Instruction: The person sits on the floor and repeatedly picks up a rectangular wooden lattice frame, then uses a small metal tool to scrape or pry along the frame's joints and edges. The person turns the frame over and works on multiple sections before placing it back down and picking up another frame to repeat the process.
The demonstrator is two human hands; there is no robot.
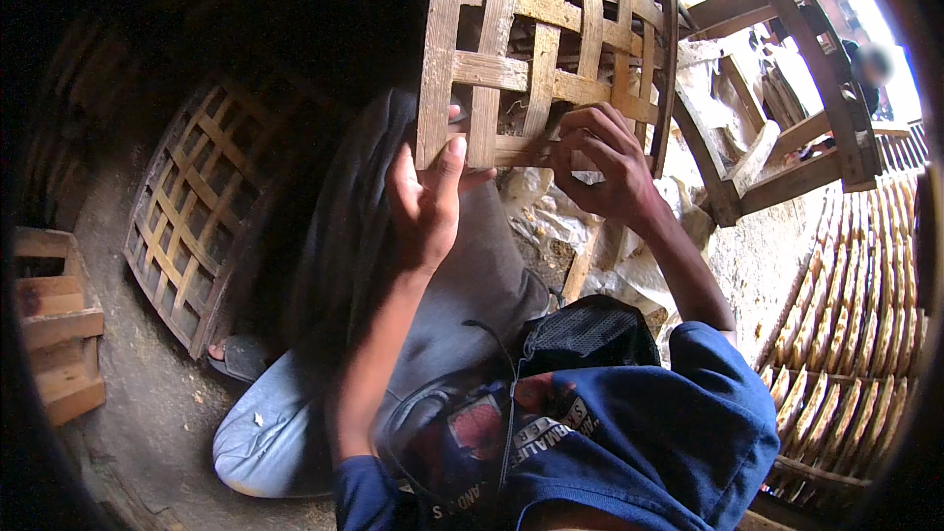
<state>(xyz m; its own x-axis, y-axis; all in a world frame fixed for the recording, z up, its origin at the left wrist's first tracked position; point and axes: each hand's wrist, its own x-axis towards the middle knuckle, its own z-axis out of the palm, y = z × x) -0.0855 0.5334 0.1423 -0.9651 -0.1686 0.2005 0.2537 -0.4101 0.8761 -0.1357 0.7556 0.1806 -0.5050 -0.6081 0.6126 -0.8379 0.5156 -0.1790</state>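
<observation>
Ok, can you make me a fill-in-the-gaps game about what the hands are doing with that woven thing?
1. Both hands touch the pale open-weave bamboo lattice panel along its ____ edge.
2. The left hand presses its ____ against a vertical strip of the panel.
3. The right hand curls its ____ around a horizontal strip.
4. A second round woven bamboo panel leans on the person's ____ side.

Missing words: bottom; thumb; fingers; left
</observation>
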